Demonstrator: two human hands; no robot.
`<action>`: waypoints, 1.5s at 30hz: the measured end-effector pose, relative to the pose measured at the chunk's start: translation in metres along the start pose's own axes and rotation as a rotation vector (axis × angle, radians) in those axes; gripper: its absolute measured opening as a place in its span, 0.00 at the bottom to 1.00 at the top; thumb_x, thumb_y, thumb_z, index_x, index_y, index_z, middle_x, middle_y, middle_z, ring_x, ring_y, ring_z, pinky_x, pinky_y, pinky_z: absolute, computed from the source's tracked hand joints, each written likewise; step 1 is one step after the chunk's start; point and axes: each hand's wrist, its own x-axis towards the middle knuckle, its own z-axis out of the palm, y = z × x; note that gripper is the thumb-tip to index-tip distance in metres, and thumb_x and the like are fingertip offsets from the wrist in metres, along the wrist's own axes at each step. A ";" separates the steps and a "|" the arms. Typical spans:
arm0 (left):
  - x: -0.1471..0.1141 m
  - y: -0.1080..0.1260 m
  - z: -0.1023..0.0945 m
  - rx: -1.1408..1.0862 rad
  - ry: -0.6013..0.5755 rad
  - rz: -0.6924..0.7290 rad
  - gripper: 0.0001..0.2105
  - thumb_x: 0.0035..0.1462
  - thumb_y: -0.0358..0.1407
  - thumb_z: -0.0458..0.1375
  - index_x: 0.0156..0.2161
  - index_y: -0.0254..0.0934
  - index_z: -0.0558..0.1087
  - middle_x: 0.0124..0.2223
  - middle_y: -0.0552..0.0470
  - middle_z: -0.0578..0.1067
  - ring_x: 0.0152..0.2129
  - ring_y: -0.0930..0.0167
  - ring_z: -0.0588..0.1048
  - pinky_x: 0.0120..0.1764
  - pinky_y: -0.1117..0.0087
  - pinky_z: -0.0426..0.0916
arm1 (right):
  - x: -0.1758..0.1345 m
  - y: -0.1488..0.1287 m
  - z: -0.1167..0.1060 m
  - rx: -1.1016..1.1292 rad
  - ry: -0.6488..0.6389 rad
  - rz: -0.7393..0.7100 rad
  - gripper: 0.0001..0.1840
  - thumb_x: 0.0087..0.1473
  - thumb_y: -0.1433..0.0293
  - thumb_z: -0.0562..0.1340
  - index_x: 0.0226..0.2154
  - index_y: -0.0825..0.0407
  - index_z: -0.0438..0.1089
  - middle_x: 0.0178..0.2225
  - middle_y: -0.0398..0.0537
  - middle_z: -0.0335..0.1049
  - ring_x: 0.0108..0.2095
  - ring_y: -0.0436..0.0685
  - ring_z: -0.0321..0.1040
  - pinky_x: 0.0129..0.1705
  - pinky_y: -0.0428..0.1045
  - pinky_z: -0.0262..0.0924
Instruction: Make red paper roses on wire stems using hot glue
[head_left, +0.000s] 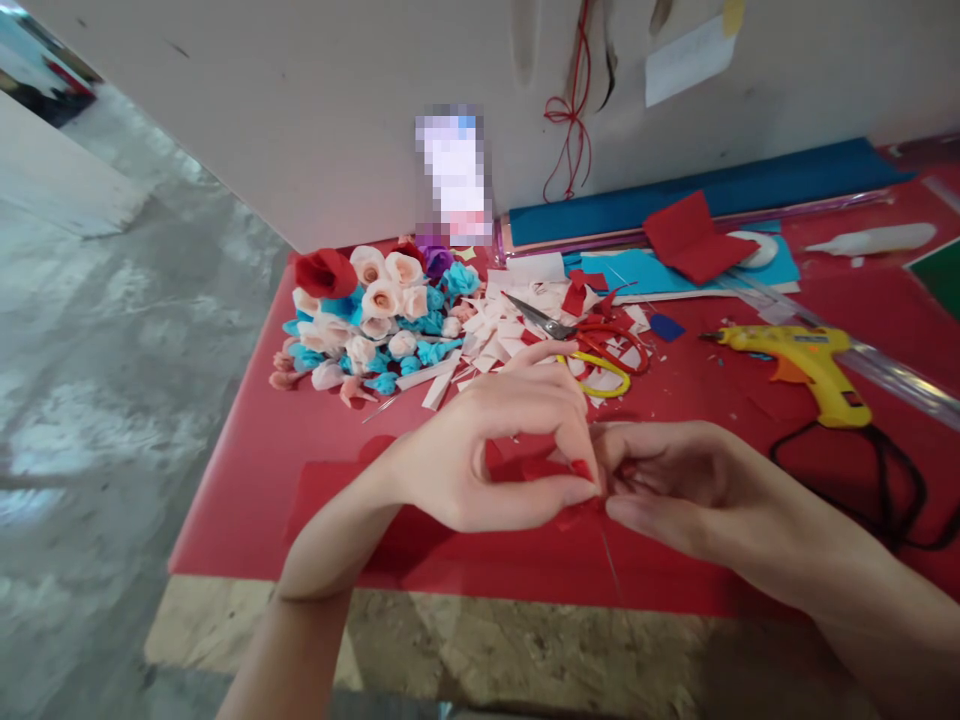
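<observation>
My left hand (517, 450) is closed in a pinch, thumb and index fingertip together, at a small red paper piece (580, 468) mostly hidden by the fingers. My right hand (675, 480) meets it there, fingers curled and thumb closed in on the same piece. Below the fingertips a thin wire (611, 565) slants down over the red tabletop (247, 500). Under my left forearm lies red paper (322, 490). Just beyond the hands, scissors (551, 325) with red and yellow handles rest on white and red paper scraps (487, 325).
Paper flowers (382, 300) in white, blue and red are heaped at the left. A yellow glue gun (806, 350) with a black cord (892, 480) lies right. Behind are folded red paper (697, 240), blue sheets (720, 190), a white glue bottle (877, 240) and a blurred-out phone-like screen (454, 175).
</observation>
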 end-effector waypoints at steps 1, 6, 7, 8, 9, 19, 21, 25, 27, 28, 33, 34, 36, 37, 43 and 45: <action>0.000 0.000 0.000 0.003 0.004 0.001 0.06 0.51 0.29 0.59 0.26 0.37 0.67 0.26 0.54 0.75 0.27 0.72 0.71 0.56 0.58 0.58 | 0.000 0.000 0.000 -0.003 -0.003 0.003 0.05 0.52 0.70 0.62 0.26 0.53 0.66 0.25 0.40 0.61 0.28 0.48 0.55 0.29 0.43 0.51; 0.001 0.000 0.001 0.023 0.010 0.012 0.06 0.52 0.29 0.58 0.26 0.37 0.67 0.24 0.54 0.74 0.26 0.73 0.70 0.56 0.57 0.56 | -0.001 0.001 0.001 -0.034 -0.017 0.024 0.06 0.53 0.68 0.58 0.27 0.53 0.65 0.26 0.42 0.60 0.28 0.49 0.56 0.30 0.45 0.52; 0.001 0.000 0.001 0.030 0.008 0.014 0.06 0.52 0.29 0.58 0.26 0.37 0.67 0.24 0.55 0.74 0.26 0.73 0.70 0.57 0.56 0.56 | -0.001 0.002 0.001 -0.034 -0.021 0.028 0.06 0.53 0.68 0.58 0.27 0.53 0.65 0.25 0.42 0.60 0.28 0.49 0.56 0.30 0.45 0.52; 0.001 0.000 0.001 0.036 0.004 0.014 0.06 0.52 0.29 0.58 0.26 0.37 0.67 0.25 0.54 0.74 0.26 0.73 0.70 0.57 0.56 0.55 | -0.001 0.002 0.001 -0.032 -0.024 0.034 0.07 0.53 0.68 0.58 0.27 0.53 0.64 0.25 0.42 0.59 0.28 0.49 0.56 0.30 0.45 0.52; 0.001 0.000 0.001 0.040 0.000 0.015 0.05 0.51 0.29 0.59 0.26 0.36 0.68 0.25 0.54 0.74 0.26 0.73 0.70 0.58 0.56 0.54 | -0.001 0.002 0.001 -0.030 -0.026 0.038 0.07 0.53 0.67 0.58 0.27 0.53 0.64 0.25 0.42 0.59 0.28 0.49 0.56 0.31 0.45 0.52; 0.000 -0.001 -0.001 0.073 -0.036 -0.008 0.04 0.51 0.28 0.58 0.27 0.35 0.68 0.25 0.53 0.72 0.27 0.73 0.70 0.55 0.60 0.59 | 0.001 0.006 0.000 0.018 -0.015 0.077 0.07 0.48 0.72 0.63 0.25 0.52 0.63 0.25 0.39 0.59 0.30 0.48 0.56 0.33 0.43 0.53; 0.000 -0.002 0.000 0.077 -0.039 -0.009 0.05 0.51 0.28 0.58 0.26 0.36 0.68 0.26 0.53 0.72 0.27 0.73 0.70 0.53 0.60 0.60 | 0.001 0.005 0.000 0.028 -0.011 0.069 0.07 0.48 0.72 0.63 0.24 0.52 0.63 0.25 0.39 0.58 0.30 0.48 0.56 0.33 0.43 0.53; -0.001 -0.003 0.000 0.078 -0.044 -0.015 0.04 0.50 0.28 0.58 0.27 0.36 0.68 0.26 0.53 0.72 0.28 0.72 0.70 0.53 0.61 0.60 | 0.002 0.004 0.001 0.039 -0.008 0.070 0.08 0.48 0.72 0.63 0.23 0.52 0.62 0.24 0.38 0.57 0.28 0.48 0.55 0.33 0.43 0.54; -0.001 -0.003 0.000 0.081 -0.045 -0.021 0.04 0.50 0.28 0.58 0.27 0.36 0.68 0.26 0.54 0.72 0.28 0.72 0.70 0.53 0.60 0.60 | 0.003 0.005 0.001 0.039 -0.002 0.069 0.08 0.49 0.72 0.63 0.23 0.52 0.62 0.24 0.38 0.57 0.28 0.48 0.55 0.33 0.43 0.54; -0.002 -0.003 -0.001 0.084 -0.044 -0.025 0.04 0.50 0.28 0.58 0.27 0.36 0.68 0.26 0.54 0.72 0.28 0.72 0.70 0.53 0.60 0.60 | 0.004 0.005 0.001 0.035 0.000 0.067 0.08 0.49 0.72 0.62 0.23 0.52 0.62 0.24 0.38 0.57 0.28 0.48 0.55 0.33 0.43 0.54; -0.001 -0.004 0.000 0.066 -0.001 -0.008 0.04 0.50 0.28 0.58 0.27 0.37 0.68 0.25 0.53 0.73 0.26 0.72 0.70 0.46 0.62 0.64 | 0.003 0.007 -0.003 0.014 0.006 0.036 0.06 0.53 0.71 0.60 0.26 0.52 0.64 0.26 0.39 0.60 0.29 0.46 0.57 0.32 0.41 0.54; -0.001 -0.004 0.001 0.055 0.020 0.002 0.04 0.50 0.28 0.58 0.27 0.37 0.68 0.26 0.53 0.73 0.26 0.72 0.70 0.45 0.62 0.64 | 0.002 0.006 -0.004 0.025 0.006 0.021 0.05 0.54 0.71 0.60 0.27 0.51 0.66 0.27 0.38 0.62 0.29 0.45 0.57 0.32 0.40 0.54; -0.002 -0.005 0.001 0.037 0.085 0.012 0.04 0.51 0.28 0.58 0.27 0.38 0.69 0.27 0.54 0.75 0.26 0.72 0.70 0.45 0.62 0.64 | -0.002 0.003 -0.006 0.036 0.019 -0.011 0.03 0.54 0.72 0.60 0.29 0.50 0.68 0.28 0.38 0.63 0.30 0.44 0.58 0.32 0.38 0.54; -0.002 -0.006 0.001 0.029 0.127 0.011 0.04 0.51 0.28 0.58 0.27 0.38 0.69 0.27 0.54 0.75 0.27 0.72 0.70 0.46 0.61 0.64 | -0.004 0.001 -0.006 0.027 0.037 -0.024 0.04 0.55 0.71 0.60 0.30 0.49 0.69 0.29 0.37 0.65 0.31 0.44 0.59 0.32 0.37 0.54; -0.005 -0.010 0.000 -0.019 0.250 0.010 0.02 0.50 0.27 0.59 0.30 0.35 0.72 0.29 0.51 0.75 0.29 0.70 0.71 0.42 0.62 0.65 | -0.010 -0.007 0.001 -0.201 0.169 -0.049 0.07 0.56 0.66 0.60 0.29 0.47 0.72 0.29 0.39 0.68 0.30 0.46 0.63 0.28 0.39 0.56; -0.005 -0.009 0.000 -0.035 0.248 -0.002 0.02 0.51 0.27 0.59 0.30 0.35 0.72 0.29 0.50 0.75 0.29 0.70 0.70 0.41 0.63 0.65 | -0.009 -0.007 0.004 -0.249 0.197 -0.089 0.07 0.55 0.67 0.61 0.26 0.49 0.70 0.24 0.38 0.65 0.25 0.45 0.59 0.24 0.39 0.52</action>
